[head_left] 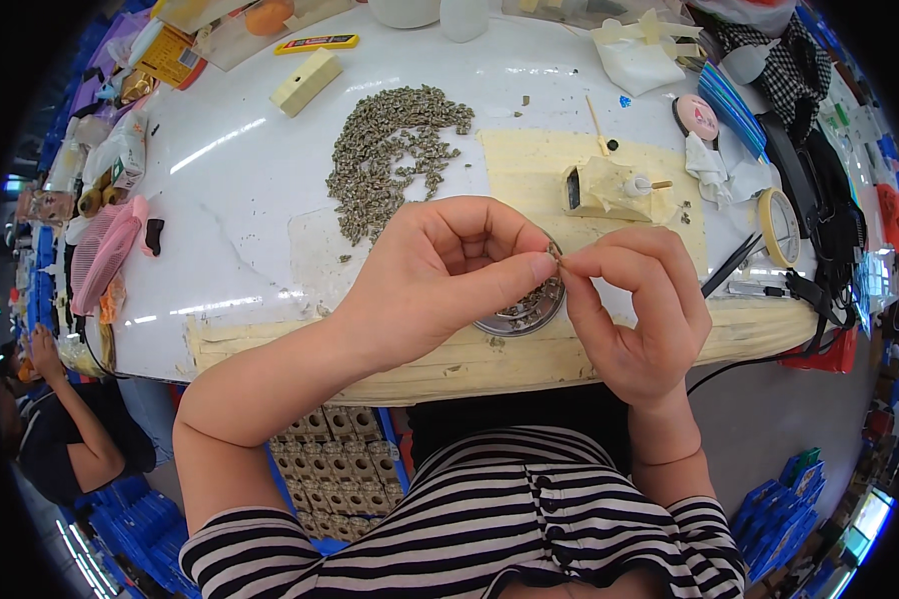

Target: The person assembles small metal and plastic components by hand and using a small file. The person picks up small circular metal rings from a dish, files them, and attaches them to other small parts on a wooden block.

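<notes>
— White round worktable (240, 190), cluttered all round its rim, with yellowish masking tape along the near edge. What sits in the middle of it?

— A loose heap of small grey-green parts (395, 150), on the far side, left of a taped yellow patch. Just under the hands is a shallow round metal dish (524, 311) holding more of the same bits.

— And the hands?

— Both are raised over that dish, near the table's near edge. The left hand (440, 275) comes in from the left with thumb and forefinger pinched together; the right hand (634, 309) meets it from the right, its thumb and forefinger pinched too. Their tips touch at one spot.

— What is between them?

— One tiny part (557, 259), gripped at the meeting point of the fingertips. It is too small to make out its shape or which way its long axis runs. Both hands appear to hold it, one from each side.

— So which hand is nearer to it?

— Neither, as far as I can tell; it lies right of the left fingertips and left of the right ones, directly above the dish's far rim.

— Anything else close by?

— A taped-up small fixture (609, 188) stands just beyond the right hand, and black tweezers (731, 265) lie to its right. The heap is well apart, farther off and to the left.
</notes>
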### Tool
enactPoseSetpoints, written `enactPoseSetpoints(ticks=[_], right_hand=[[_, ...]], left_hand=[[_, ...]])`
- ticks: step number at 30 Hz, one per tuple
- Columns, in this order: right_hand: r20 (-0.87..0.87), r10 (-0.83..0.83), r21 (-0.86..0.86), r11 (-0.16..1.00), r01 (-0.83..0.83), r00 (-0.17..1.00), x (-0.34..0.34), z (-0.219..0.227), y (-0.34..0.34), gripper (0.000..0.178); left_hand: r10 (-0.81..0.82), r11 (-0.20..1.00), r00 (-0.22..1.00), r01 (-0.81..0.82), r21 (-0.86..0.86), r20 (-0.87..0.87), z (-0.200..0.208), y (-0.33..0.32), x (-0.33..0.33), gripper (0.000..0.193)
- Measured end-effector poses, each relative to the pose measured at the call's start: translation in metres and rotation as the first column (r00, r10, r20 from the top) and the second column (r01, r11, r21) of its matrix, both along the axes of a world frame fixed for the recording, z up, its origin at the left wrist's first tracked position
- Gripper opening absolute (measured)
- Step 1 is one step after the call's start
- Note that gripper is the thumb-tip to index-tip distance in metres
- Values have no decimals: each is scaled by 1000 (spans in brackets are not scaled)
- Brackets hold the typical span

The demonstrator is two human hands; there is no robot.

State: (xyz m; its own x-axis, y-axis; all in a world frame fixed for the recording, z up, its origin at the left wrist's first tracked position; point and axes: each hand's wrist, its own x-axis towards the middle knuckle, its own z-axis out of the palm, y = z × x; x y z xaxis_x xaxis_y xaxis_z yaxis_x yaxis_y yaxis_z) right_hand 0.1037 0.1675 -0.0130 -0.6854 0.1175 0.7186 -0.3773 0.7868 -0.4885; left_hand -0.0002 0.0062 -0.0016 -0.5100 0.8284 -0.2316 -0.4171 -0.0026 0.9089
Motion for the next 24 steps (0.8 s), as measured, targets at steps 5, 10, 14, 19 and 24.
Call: enactPoseSetpoints(ticks=[5, 10, 14, 19, 24], right_hand=[[-28, 34, 56, 998, -33, 999, 2, -2, 2, 30], [-25, 68, 105, 992, -65, 997, 3, -3, 4, 34], [-15, 56, 44, 997, -55, 998, 3, -4, 3, 29], [34, 34, -82, 996, -31, 999, 1, -2, 0, 22], [49, 48, -102, 994, -42, 998, 2, -3, 1, 21]], left_hand=[[-18, 999, 999, 19, -27, 29, 1, -1, -2, 13], [-25, 999, 998, 27, -42, 53, -1, -2, -2, 14], [-20, 999, 999, 22, -42, 40, -2, -1, -1, 14], [-25, 999, 999, 26, -34, 47, -1, -1, -1, 15], [-21, 999, 999, 22, -34, 41, -2, -2, 0, 16]])
